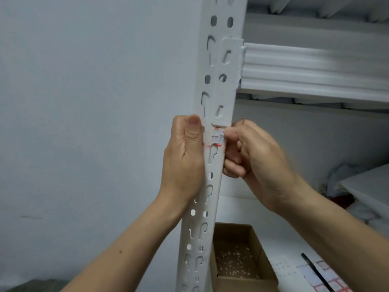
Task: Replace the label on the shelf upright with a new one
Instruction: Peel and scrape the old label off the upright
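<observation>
upright (219,91) is gripped at left edge by left hand (185,157), likely for steadying | torn label (217,137) is stuck on it between hands | its right edge is pinched by right hand (259,157), apparently for peeling

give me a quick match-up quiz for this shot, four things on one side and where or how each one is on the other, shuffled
Things:
1 old label
2 cardboard box
3 black pen
4 left hand

States:
a lies across the label sheet
b grips the left edge of the upright
c torn, on the upright, pinched by the right hand
d open, paper scraps inside

Pairs: 1-c, 2-d, 3-a, 4-b
</observation>
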